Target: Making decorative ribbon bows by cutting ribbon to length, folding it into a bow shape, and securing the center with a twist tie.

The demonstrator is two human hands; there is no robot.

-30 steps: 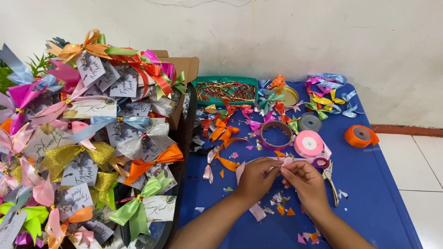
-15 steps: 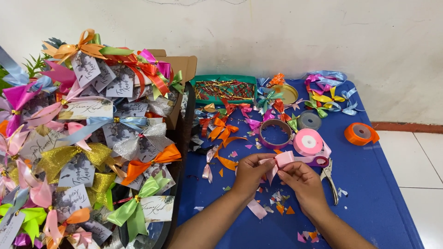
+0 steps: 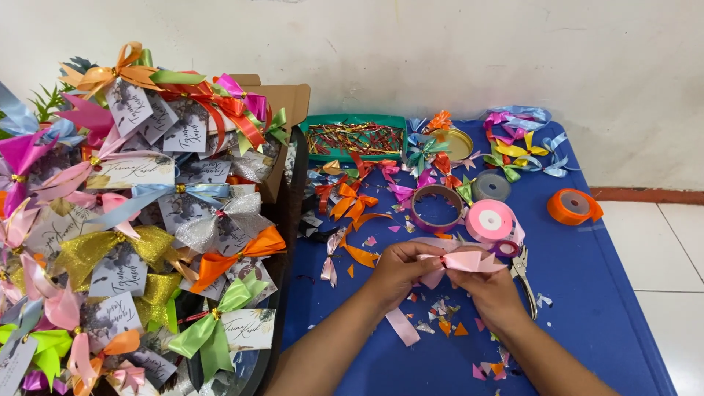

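Both my hands meet over the blue table (image 3: 601,308) and pinch a folded pink ribbon bow (image 3: 469,260) between them. My left hand (image 3: 402,270) grips its left side and my right hand (image 3: 490,290) holds the middle and right loop. A loose tail of the pink ribbon (image 3: 402,327) trails down toward me under my left wrist. Just beyond my fingers lie a pink ribbon spool (image 3: 490,220) and a pair of scissors (image 3: 525,273) by my right hand.
A big heap of tagged ribbon bows (image 3: 139,220) fills the left side. Farther back are a green tray of twist ties (image 3: 353,138), a purple tape ring (image 3: 435,208), an orange spool (image 3: 574,206), a grey roll (image 3: 490,186) and several loose bows. Ribbon scraps (image 3: 447,326) litter the cloth.
My hands have lifted slightly and folded the flat pink ribbon into a bow shape with loops, now pinched at its middle.
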